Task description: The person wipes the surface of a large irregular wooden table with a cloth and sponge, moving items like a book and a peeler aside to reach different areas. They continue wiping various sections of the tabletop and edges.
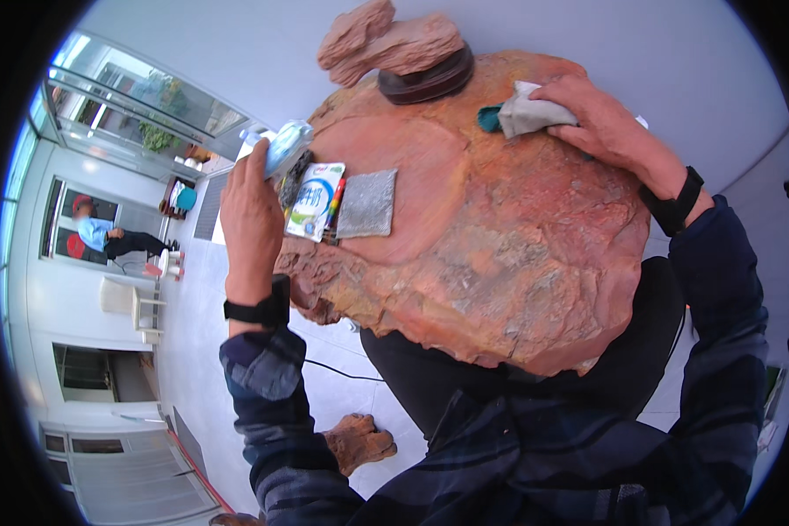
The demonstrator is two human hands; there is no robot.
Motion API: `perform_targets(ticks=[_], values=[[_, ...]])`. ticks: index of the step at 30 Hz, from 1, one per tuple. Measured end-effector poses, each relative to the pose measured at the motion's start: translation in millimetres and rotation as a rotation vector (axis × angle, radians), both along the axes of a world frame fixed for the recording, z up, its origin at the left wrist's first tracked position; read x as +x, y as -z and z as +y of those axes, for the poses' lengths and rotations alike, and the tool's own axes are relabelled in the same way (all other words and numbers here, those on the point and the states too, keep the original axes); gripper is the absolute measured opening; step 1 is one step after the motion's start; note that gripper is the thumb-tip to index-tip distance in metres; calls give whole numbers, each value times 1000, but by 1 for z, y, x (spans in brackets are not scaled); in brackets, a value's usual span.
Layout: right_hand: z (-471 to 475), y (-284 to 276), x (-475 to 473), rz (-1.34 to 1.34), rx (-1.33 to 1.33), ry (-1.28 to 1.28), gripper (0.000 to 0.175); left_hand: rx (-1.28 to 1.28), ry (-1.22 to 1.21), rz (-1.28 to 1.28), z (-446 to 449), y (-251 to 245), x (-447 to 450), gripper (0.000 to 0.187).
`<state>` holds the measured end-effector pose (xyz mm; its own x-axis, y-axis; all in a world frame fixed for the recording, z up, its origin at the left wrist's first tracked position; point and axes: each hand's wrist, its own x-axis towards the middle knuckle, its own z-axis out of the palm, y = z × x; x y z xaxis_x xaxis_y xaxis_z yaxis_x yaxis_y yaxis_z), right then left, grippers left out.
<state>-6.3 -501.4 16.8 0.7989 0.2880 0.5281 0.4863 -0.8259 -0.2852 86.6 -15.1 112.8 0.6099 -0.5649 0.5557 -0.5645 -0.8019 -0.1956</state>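
Observation:
My left hand grips a clear plastic bottle at the left edge of a large reddish stone slab. Beside that hand lie a white and blue milk packet, a narrow multicoloured packet and a silvery grey scrubbing pad. Something dark and crinkled shows partly beneath the bottle. At the upper right of the slab, my right hand clasps a bunched grey cloth. A dark green piece of cloth sticks out at its left end.
A layered pinkish rock on a dark round base stands at the slab's back, near the wall. On the floor are a brown carved piece and a black cable. Far left, a person stands near a pale chair.

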Motion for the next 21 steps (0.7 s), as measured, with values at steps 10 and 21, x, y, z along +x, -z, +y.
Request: perform_targets(ticks=[10,21], values=[[-7,-2,-3,77,10,2,53,308,-45,268,-40,62,75,61],[0,-9,-8,102,43,6,47,-60,-4,181,-24,-3,68,44]])
